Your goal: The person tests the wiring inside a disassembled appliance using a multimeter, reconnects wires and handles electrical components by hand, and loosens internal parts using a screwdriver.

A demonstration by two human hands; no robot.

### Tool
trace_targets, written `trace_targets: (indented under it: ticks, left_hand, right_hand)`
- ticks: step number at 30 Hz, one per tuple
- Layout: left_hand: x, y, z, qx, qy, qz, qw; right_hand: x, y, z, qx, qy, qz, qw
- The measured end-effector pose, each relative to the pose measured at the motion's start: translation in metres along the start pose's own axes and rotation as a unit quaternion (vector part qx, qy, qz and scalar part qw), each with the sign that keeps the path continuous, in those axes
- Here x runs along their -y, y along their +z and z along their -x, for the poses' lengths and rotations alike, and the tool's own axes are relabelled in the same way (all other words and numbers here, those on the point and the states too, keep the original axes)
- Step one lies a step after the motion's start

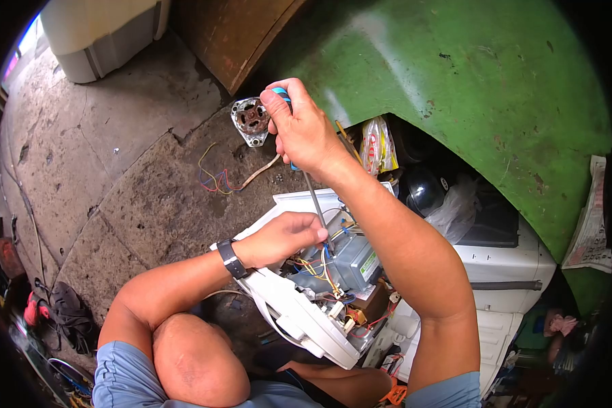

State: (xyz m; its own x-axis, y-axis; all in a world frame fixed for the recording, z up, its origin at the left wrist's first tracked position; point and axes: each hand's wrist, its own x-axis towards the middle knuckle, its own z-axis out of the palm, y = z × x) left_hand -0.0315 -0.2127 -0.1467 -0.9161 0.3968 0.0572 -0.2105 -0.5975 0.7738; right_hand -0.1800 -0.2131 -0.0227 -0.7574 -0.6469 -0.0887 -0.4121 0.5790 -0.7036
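My right hand (299,129) is wrapped round the blue and black handle of a screwdriver (314,199), whose long metal shaft slants down. Lower on that shaft, the curled fingers of my left hand (289,238) pinch it near the tip. The tip meets a grey plastic housing (362,262), though the exact contact point is hidden. Coloured wires (328,277) run around the housing, inside a white plastic panel (289,299) turned with its inside up. A round metal motor part (251,121) with a rusty centre lies on the floor beyond my right hand.
Loose thin wires (217,180) lie on the stained concrete floor (149,183). A large green sheet (469,68) covers the upper right, above a white appliance body (503,265). Plastic packaging (379,146) sits under its edge. A brown board (228,34) stands at the top.
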Motion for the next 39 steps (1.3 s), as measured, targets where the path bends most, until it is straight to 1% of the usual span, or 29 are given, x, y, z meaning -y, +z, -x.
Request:
trace_targets:
  ticks: [1,2,3,4,5,7,8,10,11,13,14,16,17,19,20,23,25,27,28,29,31,32,33,34,35,36,37,39]
  left_hand:
    - [0.002,-0.003,0.0,0.021,0.014,0.028,0.999]
    - [0.002,-0.002,0.0,0.021,0.014,0.027,0.999]
    - [0.0,0.0,0.001,0.027,0.002,0.06,0.998]
    - [-0.001,0.001,0.001,0.032,-0.01,0.094,0.995]
    - [-0.001,0.001,-0.001,0.032,-0.01,0.093,0.995]
    - [-0.001,0.0,-0.006,0.04,-0.044,0.123,0.991]
    - [-0.006,-0.001,-0.007,0.041,-0.044,0.123,0.991]
    - [-0.017,-0.002,-0.011,0.069,-0.086,0.118,0.987]
    - [-0.019,-0.003,-0.013,0.07,-0.085,0.119,0.987]
    - [-0.022,-0.004,-0.015,0.092,-0.092,0.058,0.99]
    - [-0.023,-0.003,-0.015,0.092,-0.091,0.059,0.99]
    - [-0.027,0.001,-0.016,0.088,-0.119,-0.012,0.989]
    - [-0.027,0.003,-0.015,0.088,-0.119,-0.013,0.989]
    - [-0.026,0.006,-0.014,0.077,-0.125,-0.057,0.987]
    - [-0.026,0.006,-0.013,0.077,-0.126,-0.058,0.987]
    - [-0.026,0.004,-0.011,0.095,-0.113,0.075,0.986]
    - [-0.026,0.011,-0.011,0.075,-0.125,0.061,0.987]
    - [-0.027,0.023,-0.013,-0.026,-0.115,-0.07,0.991]
    - [-0.036,0.031,-0.01,-0.064,-0.101,-0.2,0.973]
    - [-0.041,0.033,-0.009,-0.063,-0.101,-0.201,0.972]
    - [-0.05,0.038,-0.008,-0.093,-0.057,-0.393,0.913]
    - [-0.062,0.036,-0.006,-0.048,-0.094,-0.392,0.914]
    - [-0.06,0.026,-0.006,-0.047,-0.095,-0.394,0.913]
    - [-0.052,0.013,-0.006,0.024,-0.097,-0.222,0.97]
    - [-0.044,0.002,-0.006,0.093,-0.095,-0.04,0.99]
    - [-0.04,-0.005,-0.005,0.124,-0.098,-0.014,0.987]
    - [-0.036,-0.006,-0.006,0.123,-0.097,-0.016,0.988]
    - [-0.031,-0.006,-0.004,0.153,-0.07,-0.044,0.985]
  right_hand:
    - [0.01,-0.004,0.004,0.018,0.038,-0.051,0.998]
    - [0.017,-0.008,0.006,0.036,0.074,-0.103,0.991]
    - [0.019,-0.013,0.006,0.035,0.074,-0.103,0.991]
    - [0.02,-0.018,0.005,0.032,0.068,-0.149,0.986]
    - [0.022,-0.024,0.005,0.028,0.062,-0.194,0.979]
    - [0.038,-0.043,0.01,0.028,0.075,-0.208,0.975]
    - [0.042,-0.052,0.013,0.031,0.074,-0.209,0.975]
    - [0.054,-0.071,0.021,0.032,0.076,-0.211,0.974]
    - [0.058,-0.079,0.026,0.03,0.074,-0.213,0.974]
    - [0.062,-0.092,0.037,0.029,0.067,-0.205,0.976]
    - [0.064,-0.096,0.042,0.03,0.067,-0.204,0.976]
    - [0.066,-0.103,0.052,0.02,0.069,-0.181,0.981]
    - [0.065,-0.103,0.057,0.02,0.068,-0.181,0.981]
    - [0.062,-0.103,0.064,0.01,0.073,-0.187,0.98]
    - [0.061,-0.102,0.066,0.009,0.072,-0.187,0.98]
    - [0.057,-0.099,0.069,0.007,0.076,-0.2,0.977]
    - [0.055,-0.096,0.069,0.006,0.071,-0.208,0.976]
    - [0.054,-0.094,0.068,0.008,0.064,-0.209,0.976]
    - [0.054,-0.094,0.068,0.009,0.058,-0.21,0.976]
    - [0.054,-0.094,0.069,0.008,0.057,-0.211,0.976]
    - [0.054,-0.094,0.071,0.011,0.047,-0.207,0.977]
    - [0.054,-0.095,0.072,0.009,0.047,-0.208,0.977]
    - [0.053,-0.096,0.073,0.01,0.044,-0.199,0.979]
    - [0.054,-0.097,0.074,0.01,0.039,-0.189,0.981]
    - [0.054,-0.098,0.075,0.01,0.037,-0.189,0.981]
    - [0.054,-0.099,0.077,0.013,0.038,-0.186,0.982]
    - [0.054,-0.1,0.078,0.017,0.039,-0.182,0.982]
    - [0.054,-0.102,0.079,0.032,0.05,-0.165,0.985]
